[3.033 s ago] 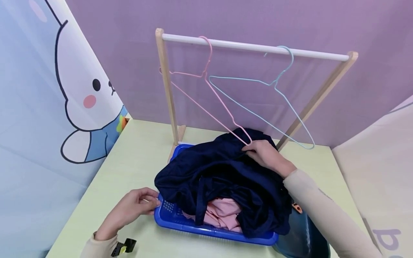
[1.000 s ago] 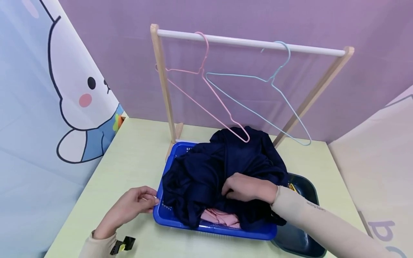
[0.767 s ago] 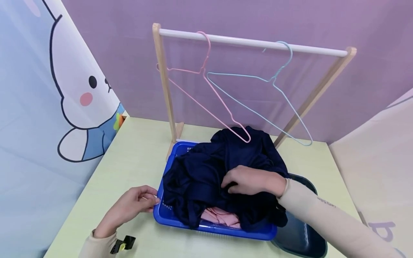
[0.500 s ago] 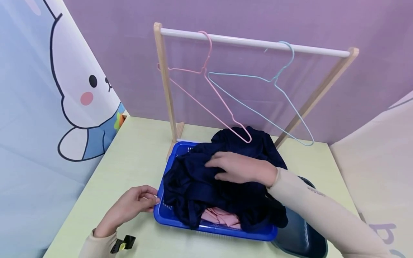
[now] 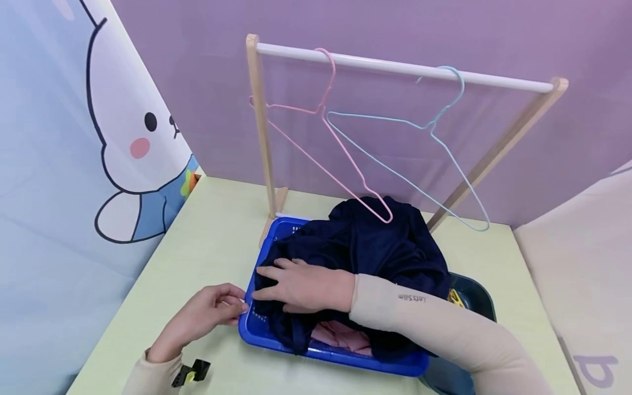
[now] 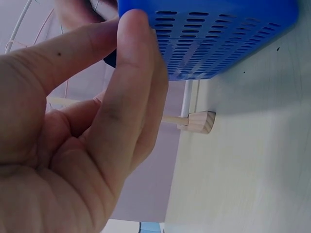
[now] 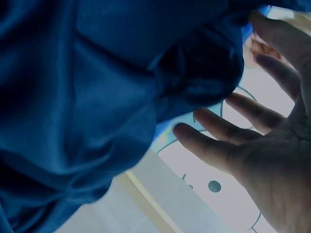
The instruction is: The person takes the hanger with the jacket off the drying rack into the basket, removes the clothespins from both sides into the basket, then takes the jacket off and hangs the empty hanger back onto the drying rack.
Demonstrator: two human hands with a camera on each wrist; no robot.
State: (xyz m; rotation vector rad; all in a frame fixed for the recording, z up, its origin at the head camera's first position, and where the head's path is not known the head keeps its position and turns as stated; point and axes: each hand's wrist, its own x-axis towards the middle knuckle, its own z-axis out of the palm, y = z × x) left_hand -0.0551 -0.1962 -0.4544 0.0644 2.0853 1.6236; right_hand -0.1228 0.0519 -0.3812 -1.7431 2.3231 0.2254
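Note:
A navy garment (image 5: 395, 241) lies heaped in a blue plastic basket (image 5: 276, 342), its back part spilling over the rear rim. Folded pink cloth (image 5: 340, 336) peeks out below it at the front. My left hand (image 5: 203, 314) pinches the basket's left rim between thumb and fingers; the left wrist view shows the slotted basket wall (image 6: 204, 39) beside the fingertips. Over the left side of the garment, my right hand (image 5: 302, 285) is spread palm down, fingers apart. In the right wrist view those fingers (image 7: 214, 148) are loosely extended beside the navy fabric (image 7: 97, 97), gripping nothing.
Behind the basket stands a wooden rack with a white rod (image 5: 385, 65). A pink hanger (image 5: 323, 108) and a light blue hanger (image 5: 433, 124) hang from it, the pink one's corner low over the garment. A dark bin (image 5: 481, 293) holding something yellow (image 5: 455, 298) stands at right.
My right hand has left the garment's back edge near the pink hanger and come forward, then left across the heap. The garment is bunched tighter, baring the basket's left rim. My left hand stays put.

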